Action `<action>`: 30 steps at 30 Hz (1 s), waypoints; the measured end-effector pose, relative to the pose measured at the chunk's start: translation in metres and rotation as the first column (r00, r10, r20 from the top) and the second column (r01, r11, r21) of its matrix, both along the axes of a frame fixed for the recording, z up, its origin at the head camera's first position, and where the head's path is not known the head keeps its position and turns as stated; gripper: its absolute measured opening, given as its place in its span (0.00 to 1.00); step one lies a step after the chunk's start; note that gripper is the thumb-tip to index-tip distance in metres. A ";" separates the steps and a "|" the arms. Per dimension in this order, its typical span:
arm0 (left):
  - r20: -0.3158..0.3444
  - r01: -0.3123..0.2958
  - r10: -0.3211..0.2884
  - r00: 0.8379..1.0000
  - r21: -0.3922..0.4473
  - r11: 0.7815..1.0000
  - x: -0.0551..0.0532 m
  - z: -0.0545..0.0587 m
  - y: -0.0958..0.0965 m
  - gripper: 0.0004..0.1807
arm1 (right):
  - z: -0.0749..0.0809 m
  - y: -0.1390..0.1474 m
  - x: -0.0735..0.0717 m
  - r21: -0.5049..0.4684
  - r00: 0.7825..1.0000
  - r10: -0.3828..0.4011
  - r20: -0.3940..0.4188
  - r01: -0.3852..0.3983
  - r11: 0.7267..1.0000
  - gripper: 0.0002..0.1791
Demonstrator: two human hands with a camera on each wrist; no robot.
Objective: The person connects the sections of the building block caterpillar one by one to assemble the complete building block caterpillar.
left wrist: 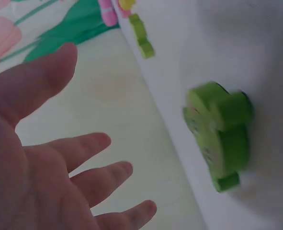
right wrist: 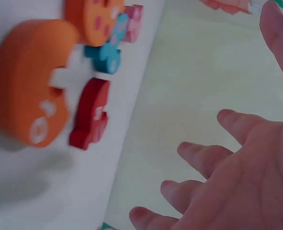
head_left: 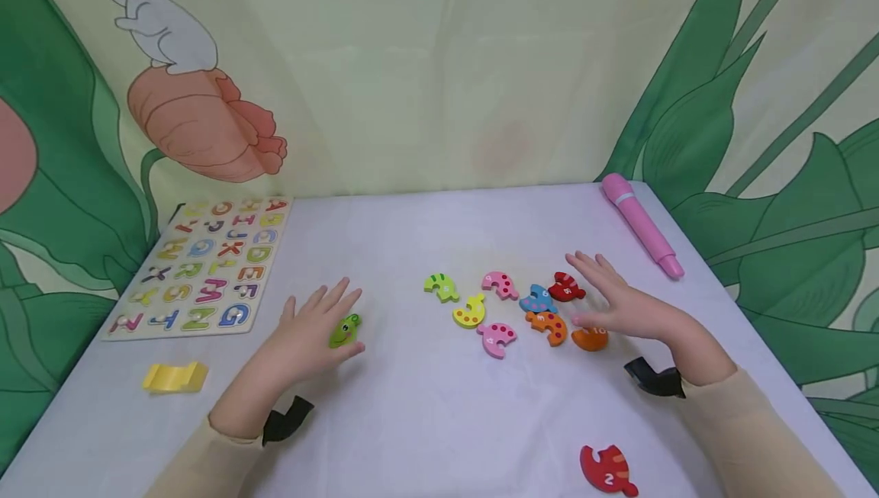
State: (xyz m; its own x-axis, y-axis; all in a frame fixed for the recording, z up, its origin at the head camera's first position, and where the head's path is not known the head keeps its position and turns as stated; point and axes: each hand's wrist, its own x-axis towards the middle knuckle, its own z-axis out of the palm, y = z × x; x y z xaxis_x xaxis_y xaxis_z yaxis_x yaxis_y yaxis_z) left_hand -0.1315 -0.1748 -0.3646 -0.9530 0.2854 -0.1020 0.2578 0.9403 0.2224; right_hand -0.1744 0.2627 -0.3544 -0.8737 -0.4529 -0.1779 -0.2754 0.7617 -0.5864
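My left hand (head_left: 305,342) hovers with spread fingers over the left middle of the table, holding nothing. Partly behind it in the head view lies a green frog-faced wooden piece (head_left: 345,330), seen standing out from the tabletop in the left wrist view (left wrist: 220,134). To the right, my right hand (head_left: 621,306) is likewise spread, its palm beside an orange numbered piece (head_left: 590,339). A red striped piece (head_left: 566,287) lies close to its fingertips. Left of these are a blue dotted piece (head_left: 539,299) and an orange spotted piece (head_left: 547,326).
Green (head_left: 442,287), yellow (head_left: 470,312) and pink pieces (head_left: 497,338) lie mid-table. A red piece numbered 2 (head_left: 608,470) is near the front. An alphabet board (head_left: 257,315) and a yellow block (head_left: 175,377) stand left; a pink marker-shaped stick (head_left: 644,228) lies back right.
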 end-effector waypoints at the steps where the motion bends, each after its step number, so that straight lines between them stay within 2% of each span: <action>1: 0.022 -0.006 0.005 1.000 0.013 1.000 0.001 -0.002 -0.003 0.43 | -0.001 0.003 0.003 0.004 1.000 -0.001 0.003 0.001 1.000 0.51; 8: 0.185 -0.042 0.022 0.982 0.107 0.993 -0.007 -0.018 -0.020 0.49 | -0.005 0.013 0.021 0.029 1.000 -0.019 -0.013 0.020 0.999 0.53; 13: 0.263 -0.080 0.044 0.964 0.128 0.989 -0.013 -0.029 -0.030 0.49 | -0.008 0.020 0.036 0.042 0.999 -0.032 -0.034 0.034 0.999 0.55; 17: 0.278 -0.078 0.043 0.960 0.114 0.990 -0.018 -0.037 -0.036 0.46 | -0.012 0.023 0.048 0.074 0.999 -0.027 -0.033 0.030 0.997 0.56; 22: 0.251 -0.051 0.020 0.968 0.115 0.992 -0.028 -0.041 -0.035 0.42 | -0.014 0.022 0.062 0.090 0.999 0.020 0.032 -0.023 0.996 0.55; 27: 0.247 -0.035 0.008 0.969 0.107 0.994 -0.043 -0.045 -0.020 0.41 | -0.020 0.021 0.084 0.092 0.988 0.083 0.133 -0.095 0.991 0.54; 30: 0.258 -0.037 0.009 0.966 0.101 0.994 -0.054 -0.044 -0.007 0.42 | -0.027 0.021 0.096 0.105 0.975 0.080 0.207 -0.104 0.989 0.53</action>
State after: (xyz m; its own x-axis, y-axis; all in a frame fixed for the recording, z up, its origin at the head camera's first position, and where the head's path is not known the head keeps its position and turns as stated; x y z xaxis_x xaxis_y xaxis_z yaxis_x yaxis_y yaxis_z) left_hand -0.1856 -0.1820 -0.4086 -0.9049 0.2858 -0.3155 0.1576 0.9134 0.3754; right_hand -0.0780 0.2834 -0.3814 -0.7700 -0.4960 -0.4013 -0.2329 0.8041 -0.5470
